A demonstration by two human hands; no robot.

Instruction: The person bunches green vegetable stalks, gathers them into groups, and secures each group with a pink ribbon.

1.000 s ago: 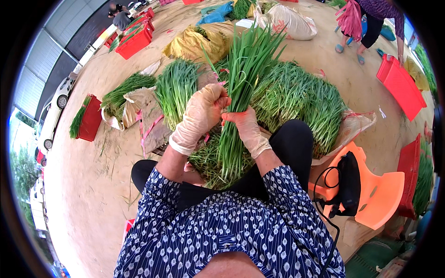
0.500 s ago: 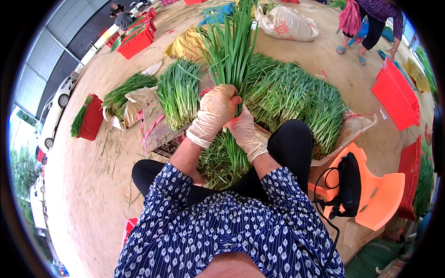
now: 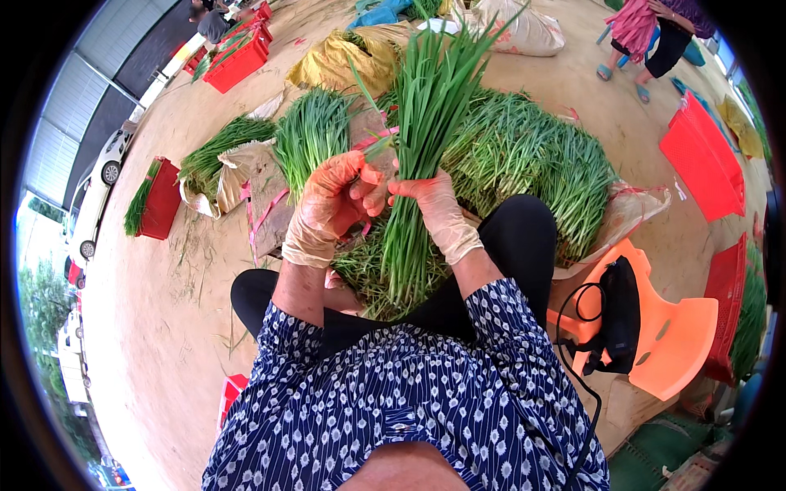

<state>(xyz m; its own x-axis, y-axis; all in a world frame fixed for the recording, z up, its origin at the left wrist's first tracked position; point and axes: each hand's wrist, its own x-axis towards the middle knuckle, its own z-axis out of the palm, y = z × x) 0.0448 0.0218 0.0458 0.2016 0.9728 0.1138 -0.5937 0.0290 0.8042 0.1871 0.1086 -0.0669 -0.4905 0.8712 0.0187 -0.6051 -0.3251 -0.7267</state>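
Above the lap, gloved left hand [image 3: 332,200] and right hand [image 3: 434,204] both closed around an upright bunch of chives [image 3: 426,123]; more chives [image 3: 532,155] heaped beyond.

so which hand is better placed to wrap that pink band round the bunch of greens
Left, probably. The right hand is closed around the bunch of greens, holding it upright, while the left hand sits beside the stalks with its fingers near the pink band.

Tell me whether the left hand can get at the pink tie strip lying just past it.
Probably yes: the left hand pinches the chive bundle, the pink strip lies right beside its fingers, nothing between, though it must let go first.
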